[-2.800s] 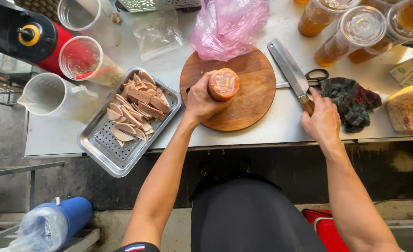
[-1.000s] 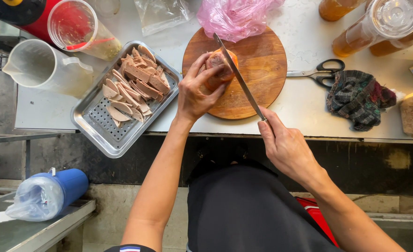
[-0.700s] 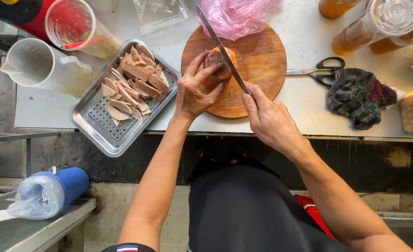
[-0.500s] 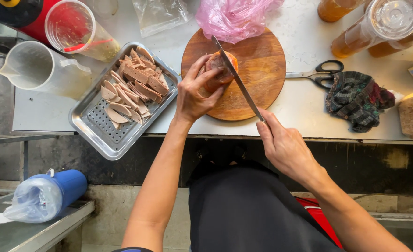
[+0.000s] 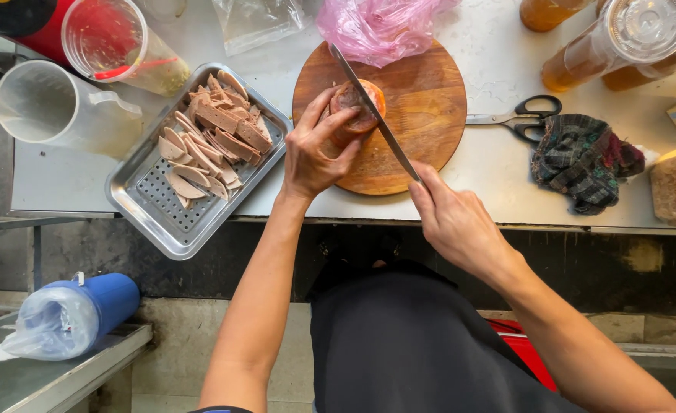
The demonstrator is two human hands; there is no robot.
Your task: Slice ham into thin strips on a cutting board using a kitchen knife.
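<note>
**Sausage log under the knife on a round cutting board**

Sausage log [image 5: 359, 107]: a short pinkish-brown cylinder with an orange casing, lying on the round wooden cutting board [image 5: 422, 107] in the upper centre of the frame. The left hand [image 5: 315, 149] is clamped on the log's near side, fingers curled over its top and thumb against its flank. The right hand [image 5: 456, 222] is closed around the hidden handle of a long knife [image 5: 372, 111], whose blade runs diagonally from lower right to upper left and rests across the log's top.

Handling, as a judgement: the log looks light, firm enough to keep its shape, yet soft enough to yield under the blade. The casing appears smooth and probably slippery, so a round piece like this could roll. The safest hold seems to be the one shown, on the uncut body behind the blade, fingertips tucked back from the edge.

To the left of the board, a perforated metal tray [image 5: 162, 222] holds a pile of sliced sausage [image 5: 208, 149]. A pink plastic bag [image 5: 380, 27] touches the board's far rim. Scissors [image 5: 518, 118] and a dark checked cloth [image 5: 583, 160] lie to the right. A clear measuring jug [image 5: 51, 107] and a plastic cup [image 5: 112, 42] stand at upper left, and lidded drink cups [image 5: 621, 38] at upper right.
</note>
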